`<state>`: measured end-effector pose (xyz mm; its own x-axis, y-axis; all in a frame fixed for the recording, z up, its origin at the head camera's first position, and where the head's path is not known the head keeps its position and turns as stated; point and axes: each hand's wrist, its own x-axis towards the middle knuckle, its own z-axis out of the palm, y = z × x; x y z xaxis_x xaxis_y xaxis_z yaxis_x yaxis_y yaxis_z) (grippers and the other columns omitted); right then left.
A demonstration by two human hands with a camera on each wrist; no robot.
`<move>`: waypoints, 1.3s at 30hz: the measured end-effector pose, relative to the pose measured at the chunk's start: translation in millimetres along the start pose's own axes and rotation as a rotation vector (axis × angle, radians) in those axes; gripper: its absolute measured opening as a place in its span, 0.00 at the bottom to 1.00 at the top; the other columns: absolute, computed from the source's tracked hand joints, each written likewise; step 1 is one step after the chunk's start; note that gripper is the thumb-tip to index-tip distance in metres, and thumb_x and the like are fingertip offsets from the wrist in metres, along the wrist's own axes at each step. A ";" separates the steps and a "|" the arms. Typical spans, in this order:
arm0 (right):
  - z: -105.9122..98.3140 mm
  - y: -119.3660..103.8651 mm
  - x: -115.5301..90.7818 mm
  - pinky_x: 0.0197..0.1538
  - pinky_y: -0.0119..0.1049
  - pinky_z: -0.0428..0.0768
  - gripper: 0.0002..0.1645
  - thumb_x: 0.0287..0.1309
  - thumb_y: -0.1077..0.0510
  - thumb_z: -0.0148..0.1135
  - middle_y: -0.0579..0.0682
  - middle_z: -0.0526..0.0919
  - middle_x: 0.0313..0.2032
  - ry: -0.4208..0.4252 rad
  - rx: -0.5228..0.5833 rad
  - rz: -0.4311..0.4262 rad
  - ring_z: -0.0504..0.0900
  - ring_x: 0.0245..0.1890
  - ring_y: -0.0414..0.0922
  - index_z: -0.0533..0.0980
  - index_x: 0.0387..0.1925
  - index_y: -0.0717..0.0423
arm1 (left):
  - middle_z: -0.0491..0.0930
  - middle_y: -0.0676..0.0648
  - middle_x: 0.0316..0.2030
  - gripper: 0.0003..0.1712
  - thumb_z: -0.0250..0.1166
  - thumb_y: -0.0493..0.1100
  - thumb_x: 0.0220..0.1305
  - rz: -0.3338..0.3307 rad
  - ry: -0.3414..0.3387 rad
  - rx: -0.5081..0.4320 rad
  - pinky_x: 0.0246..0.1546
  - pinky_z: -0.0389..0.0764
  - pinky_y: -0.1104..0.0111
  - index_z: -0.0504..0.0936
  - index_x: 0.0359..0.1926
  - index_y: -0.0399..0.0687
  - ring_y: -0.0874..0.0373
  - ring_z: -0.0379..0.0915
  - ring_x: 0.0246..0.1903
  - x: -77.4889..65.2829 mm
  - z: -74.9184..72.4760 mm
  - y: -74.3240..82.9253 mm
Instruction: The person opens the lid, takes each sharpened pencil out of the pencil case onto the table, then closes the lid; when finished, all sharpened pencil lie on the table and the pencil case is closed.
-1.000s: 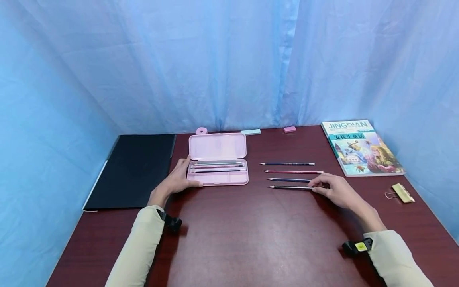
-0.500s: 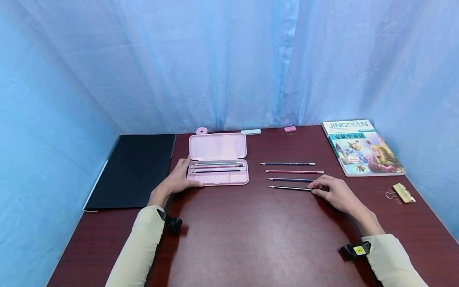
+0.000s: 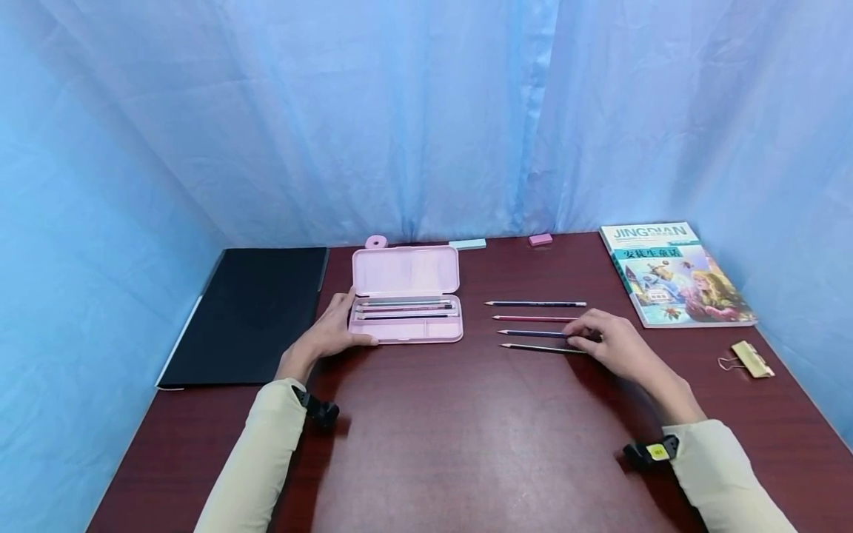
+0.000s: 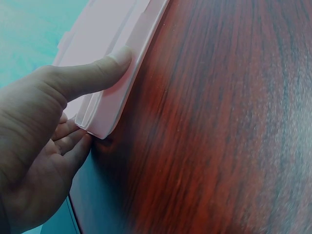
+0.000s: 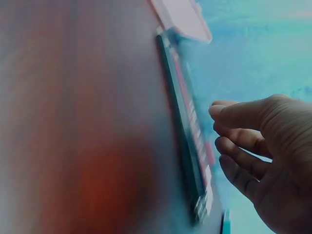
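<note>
My left hand (image 3: 329, 331) holds the open pink pencil case (image 3: 373, 332) at its left end. In the left wrist view the thumb lies on the case's near edge and the fingers are at its corner. Several pencils lie in the case's long compartment, below its raised lid (image 3: 405, 271). To the right, several loose pencils lie in parallel rows: a dark one (image 3: 533, 303) farthest, then a red pencil (image 3: 533, 318), a blue pencil (image 3: 529, 333) and a dark striped pencil (image 3: 540, 348) nearest. My right hand (image 3: 616, 344) hovers over their right ends, fingers loosely bent, holding nothing.
A black folder (image 3: 249, 318) lies left of the case. Behind it are a pink ring-shaped item (image 3: 376, 242), a pale blue block (image 3: 468, 243) and a pink eraser (image 3: 540, 240). A book (image 3: 676, 274) and a gold binder clip (image 3: 753, 360) lie at the right.
My right hand has come away from the nearest pencil's end and shifted slightly left and farther back over the pencils. My left hand stays on the case.
</note>
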<state>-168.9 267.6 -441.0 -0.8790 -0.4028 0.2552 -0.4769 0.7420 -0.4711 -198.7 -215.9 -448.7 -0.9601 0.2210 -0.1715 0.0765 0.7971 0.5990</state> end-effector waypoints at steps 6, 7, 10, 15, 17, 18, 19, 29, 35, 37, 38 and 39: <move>12.9 -28.0 43.2 0.36 0.40 0.76 0.08 0.52 0.62 0.65 0.43 0.79 0.32 0.034 0.085 -0.097 0.74 0.31 0.39 0.81 0.36 0.52 | 0.50 0.43 0.64 0.67 0.71 0.62 0.43 -0.003 -0.004 -0.004 0.62 0.57 0.52 0.36 0.72 0.50 0.49 0.52 0.61 0.6 -1.5 0.1; 16.7 -33.1 50.5 0.36 0.40 0.76 0.08 0.51 0.62 0.66 0.44 0.79 0.32 0.035 0.104 -0.109 0.75 0.31 0.39 0.81 0.36 0.53 | 0.50 0.43 0.64 0.67 0.71 0.62 0.43 -0.001 -0.005 -0.004 0.62 0.57 0.52 0.36 0.72 0.50 0.49 0.52 0.60 0.8 -1.4 0.2; 31.4 -47.6 71.3 0.37 0.40 0.76 0.10 0.50 0.63 0.66 0.47 0.81 0.33 0.019 0.166 -0.133 0.76 0.32 0.39 0.81 0.38 0.55 | 0.50 0.43 0.64 0.67 0.71 0.62 0.43 -0.003 -0.009 -0.011 0.62 0.57 0.52 0.36 0.73 0.51 0.49 0.52 0.60 1.2 -1.0 0.4; 62.9 -72.6 99.9 0.41 0.40 0.76 0.13 0.51 0.64 0.66 0.51 0.81 0.35 -0.048 0.251 -0.133 0.77 0.35 0.42 0.80 0.41 0.58 | 0.49 0.44 0.65 0.68 0.71 0.63 0.42 -0.014 -0.016 -0.019 0.62 0.56 0.52 0.36 0.73 0.52 0.49 0.51 0.61 1.5 0.4 0.8; 75.1 -83.2 108.7 0.43 0.40 0.75 0.14 0.51 0.64 0.65 0.52 0.81 0.36 -0.074 0.267 -0.135 0.77 0.37 0.44 0.79 0.42 0.59 | 0.49 0.44 0.65 0.68 0.71 0.63 0.42 -0.016 -0.017 -0.018 0.62 0.56 0.52 0.36 0.72 0.52 0.49 0.51 0.61 1.3 0.5 1.2; 80.6 -88.5 112.6 0.44 0.41 0.75 0.15 0.51 0.65 0.64 0.53 0.80 0.37 -0.087 0.275 -0.140 0.77 0.38 0.45 0.78 0.43 0.59 | 0.49 0.44 0.65 0.68 0.71 0.63 0.42 -0.016 -0.013 -0.018 0.62 0.56 0.52 0.36 0.73 0.52 0.50 0.51 0.61 1.1 0.6 1.3; 85.8 -93.6 116.1 0.45 0.41 0.75 0.15 0.52 0.65 0.64 0.53 0.80 0.38 -0.099 0.280 -0.143 0.77 0.39 0.46 0.78 0.44 0.60 | 0.49 0.44 0.65 0.68 0.71 0.62 0.42 -0.015 -0.010 -0.019 0.62 0.56 0.52 0.36 0.73 0.52 0.50 0.51 0.61 0.9 0.5 1.5; 115.5 -122.9 138.6 0.52 0.38 0.72 0.16 0.56 0.61 0.60 0.51 0.79 0.43 -0.262 0.097 -0.160 0.76 0.46 0.43 0.76 0.48 0.57 | 0.52 0.43 0.63 0.68 0.72 0.63 0.41 0.014 0.006 -0.007 0.62 0.56 0.53 0.37 0.72 0.49 0.51 0.52 0.60 0.2 0.3 0.5; 117.9 -127.0 149.1 0.49 0.39 0.73 0.12 0.57 0.63 0.58 0.51 0.81 0.37 -0.292 0.069 -0.138 0.77 0.41 0.44 0.78 0.44 0.58 | 0.52 0.44 0.63 0.68 0.72 0.62 0.42 0.011 0.014 -0.007 0.63 0.56 0.54 0.37 0.72 0.49 0.51 0.52 0.60 0.2 -0.2 -1.1; 117.5 -127.3 151.2 0.48 0.39 0.74 0.11 0.57 0.64 0.59 0.51 0.81 0.36 -0.298 0.088 -0.126 0.77 0.40 0.45 0.78 0.43 0.58 | 0.52 0.44 0.63 0.68 0.72 0.62 0.42 0.007 0.012 -0.010 0.63 0.56 0.54 0.37 0.72 0.49 0.51 0.52 0.60 0.1 -0.3 -1.1; 117.1 -127.2 151.9 0.48 0.39 0.73 0.11 0.57 0.64 0.59 0.51 0.81 0.36 -0.302 0.099 -0.118 0.77 0.40 0.45 0.79 0.42 0.58 | 0.52 0.44 0.63 0.68 0.72 0.62 0.42 0.005 0.012 -0.012 0.63 0.55 0.53 0.37 0.72 0.49 0.51 0.52 0.60 0.0 -0.3 -1.0; 116.8 -127.1 152.4 0.49 0.39 0.73 0.11 0.56 0.64 0.59 0.50 0.81 0.36 -0.309 0.106 -0.108 0.77 0.39 0.44 0.79 0.42 0.58 | 0.52 0.44 0.63 0.67 0.72 0.62 0.42 0.006 0.011 -0.015 0.63 0.56 0.53 0.37 0.72 0.50 0.51 0.52 0.60 0.1 -0.2 -1.0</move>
<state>-242.2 49.3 -440.9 -0.7742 -0.6310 0.0485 -0.5500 0.6330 -0.5448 -198.9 -216.8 -449.2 -0.9625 0.2193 -0.1596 0.0781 0.7876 0.6113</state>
